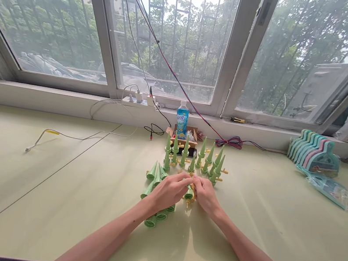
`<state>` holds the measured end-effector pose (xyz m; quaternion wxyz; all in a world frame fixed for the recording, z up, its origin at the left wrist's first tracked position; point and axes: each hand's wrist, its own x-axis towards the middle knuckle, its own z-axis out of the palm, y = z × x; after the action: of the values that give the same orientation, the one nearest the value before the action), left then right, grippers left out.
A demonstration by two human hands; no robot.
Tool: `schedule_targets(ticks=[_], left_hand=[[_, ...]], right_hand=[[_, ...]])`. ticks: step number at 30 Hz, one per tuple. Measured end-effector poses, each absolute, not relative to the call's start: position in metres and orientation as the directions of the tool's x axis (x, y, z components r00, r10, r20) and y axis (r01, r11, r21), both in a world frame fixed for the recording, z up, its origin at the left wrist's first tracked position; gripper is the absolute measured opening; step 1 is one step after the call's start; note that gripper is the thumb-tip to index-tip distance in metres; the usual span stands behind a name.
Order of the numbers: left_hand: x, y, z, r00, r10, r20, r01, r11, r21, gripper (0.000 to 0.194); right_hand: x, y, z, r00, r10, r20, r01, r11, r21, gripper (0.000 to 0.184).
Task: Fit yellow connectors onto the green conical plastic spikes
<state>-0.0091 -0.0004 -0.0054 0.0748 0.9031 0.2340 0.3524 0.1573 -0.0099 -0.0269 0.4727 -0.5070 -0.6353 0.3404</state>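
Note:
My left hand (170, 192) and my right hand (206, 194) meet at the fingertips over the middle of the table. Both are closed in a pinch, and what they hold is small and mostly hidden by the fingers. Between them shows a green plastic cone (189, 193); whether it is held or lying there I cannot tell. Small yellow valve pieces (189, 203) lie just beneath. Hollow green cones (161, 215) are heaped beside and under my left hand. Beyond the hands, several green spikes (210, 155) with yellow side valves stand upright, tips up.
Behind the spikes are a dark phone (187, 152), a small cardboard box (188, 142) and a blue-labelled bottle (181, 119). Cables (232, 142) run along the sill. Pastel dustpan-like items (315, 154) stand at right, with a packaged one (324, 188) lying before them. A loose cable (60, 133) lies left.

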Motion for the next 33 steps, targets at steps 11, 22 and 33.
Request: schedule_targets(ticks=[11, 22, 33], left_hand=[[-0.001, 0.001, -0.004, 0.408, 0.680, 0.609, 0.319, -0.731, 0.603, 0.018], [-0.038, 0.035, 0.033, -0.070, 0.798, 0.599, 0.376, -0.535, 0.756, 0.024], [-0.049, 0.076, 0.048, -0.072, 0.832, 0.551, 0.499, -0.448, 0.742, 0.022]], right_hand=[[0.159, -0.005, -0.029, 0.075, 0.954, 0.289, 0.206, 0.269, -0.941, 0.056], [0.157, -0.001, -0.034, 0.032, 0.911, 0.411, 0.346, 0.376, -0.860, 0.055], [0.156, -0.002, -0.033, -0.002, 0.905, 0.425, 0.324, 0.402, -0.856, 0.054]])
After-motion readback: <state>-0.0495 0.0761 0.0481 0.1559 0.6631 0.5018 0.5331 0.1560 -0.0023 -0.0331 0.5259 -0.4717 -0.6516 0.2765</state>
